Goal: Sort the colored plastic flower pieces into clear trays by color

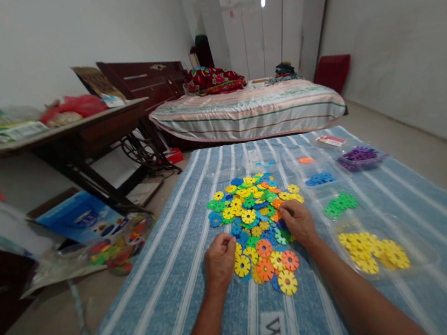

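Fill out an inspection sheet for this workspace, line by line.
Surface: blue striped mat spread on the floor.
Job's things: mixed pile of coloured discs at mat centre; sorted groups to its right: yellow discs, green discs, blue discs, purple discs, each in what looks like a clear tray.
Clutter: bag of more discs and a blue box off the mat's left edge.
Grippers: left hand curled at the pile's near edge; right hand fingers in the pile; whether either holds a disc cannot be told.
Cables: dark tangle under the table.
Surroundings: bed, wardrobe.
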### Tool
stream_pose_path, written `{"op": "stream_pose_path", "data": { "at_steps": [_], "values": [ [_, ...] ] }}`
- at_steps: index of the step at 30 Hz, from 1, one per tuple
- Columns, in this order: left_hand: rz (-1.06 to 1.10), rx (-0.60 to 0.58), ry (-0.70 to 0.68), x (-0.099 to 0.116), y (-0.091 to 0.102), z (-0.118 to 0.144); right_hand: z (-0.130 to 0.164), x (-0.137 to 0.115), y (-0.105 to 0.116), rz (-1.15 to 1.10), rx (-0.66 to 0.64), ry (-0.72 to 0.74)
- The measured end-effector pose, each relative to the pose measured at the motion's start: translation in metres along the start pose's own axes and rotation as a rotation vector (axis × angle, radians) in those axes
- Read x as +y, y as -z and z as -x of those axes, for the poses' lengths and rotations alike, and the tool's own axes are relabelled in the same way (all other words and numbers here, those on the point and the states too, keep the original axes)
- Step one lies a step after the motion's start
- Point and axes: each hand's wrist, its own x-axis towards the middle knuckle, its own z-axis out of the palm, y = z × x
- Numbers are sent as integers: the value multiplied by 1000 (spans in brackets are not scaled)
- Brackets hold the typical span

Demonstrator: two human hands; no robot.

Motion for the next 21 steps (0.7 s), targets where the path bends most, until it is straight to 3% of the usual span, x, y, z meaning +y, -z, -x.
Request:
{"op": "stream_pose_path", "data": {
  "at_steps": [21],
  "values": [
    [-6, -14, -6, 6, 2, 3, 2, 3, 3, 20, -13, 9]
  ]
}}
